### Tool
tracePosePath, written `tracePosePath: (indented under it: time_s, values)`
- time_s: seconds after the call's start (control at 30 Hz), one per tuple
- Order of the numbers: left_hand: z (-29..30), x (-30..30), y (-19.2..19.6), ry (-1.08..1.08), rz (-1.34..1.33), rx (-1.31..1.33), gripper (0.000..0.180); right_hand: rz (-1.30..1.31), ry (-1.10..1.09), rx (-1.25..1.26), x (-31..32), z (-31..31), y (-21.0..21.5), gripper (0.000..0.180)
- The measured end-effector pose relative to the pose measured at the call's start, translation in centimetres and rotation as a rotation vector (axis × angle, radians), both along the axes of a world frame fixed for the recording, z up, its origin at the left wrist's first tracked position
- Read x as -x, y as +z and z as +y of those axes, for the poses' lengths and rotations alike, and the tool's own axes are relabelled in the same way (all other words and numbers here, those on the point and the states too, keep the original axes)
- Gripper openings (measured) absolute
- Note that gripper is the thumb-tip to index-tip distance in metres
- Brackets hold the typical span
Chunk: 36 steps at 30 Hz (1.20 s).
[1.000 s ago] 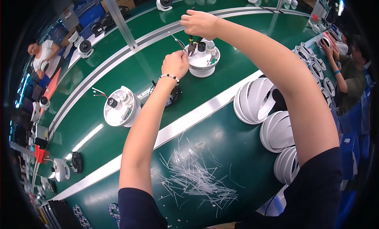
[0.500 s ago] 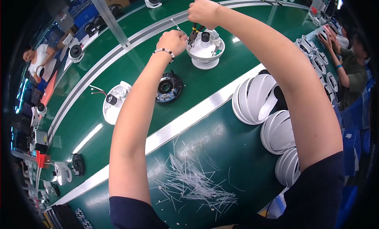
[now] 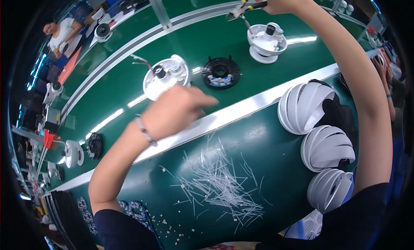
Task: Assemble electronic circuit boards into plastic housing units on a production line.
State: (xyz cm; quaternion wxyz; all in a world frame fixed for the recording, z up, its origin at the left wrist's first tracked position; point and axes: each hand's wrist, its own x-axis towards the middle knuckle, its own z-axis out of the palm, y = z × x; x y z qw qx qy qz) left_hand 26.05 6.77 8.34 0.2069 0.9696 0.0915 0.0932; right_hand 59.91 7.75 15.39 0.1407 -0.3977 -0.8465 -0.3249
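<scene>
Your left hand [image 3: 174, 112] hangs in mid-air at the centre of the view, blurred, palm turned down and its fingers [image 3: 202, 101] loosely together, pointing to the right; nothing shows in its grasp. A beaded band circles that wrist, and the bare forearm runs down to a dark sleeve at the lower edge. Your right arm stretches long up the right side, elbow nearly straight. Your right hand [image 3: 280, 0] sits at the top edge, closed around dark tool handles.
</scene>
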Motion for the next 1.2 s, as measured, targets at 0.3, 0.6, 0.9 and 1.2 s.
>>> tracePosePath:
  time_s: [0.3, 0.6, 0.9, 1.2]
  values:
    - [9.1, 6.0, -3.7, 0.453, -0.108, -0.258, 0.024, -0.224, -0.013, 0.082, 12.8, 8.5, -0.7, 0.024]
    - [12.1, 3.6, -4.9, 0.504, -0.354, -0.155, 0.006, -0.314, 0.034, 0.216, 14.5, 12.4, -4.3, 0.028]
    - [12.4, 1.3, -5.3, 0.501, -0.374, -0.135, 0.007, -0.339, 0.032, 0.299, 14.6, 12.2, -5.6, 0.030]
    - [12.6, -1.0, -5.0, 0.516, -0.354, -0.125, 0.007, -0.339, 0.038, 0.317, 13.5, 11.3, -5.3, 0.021]
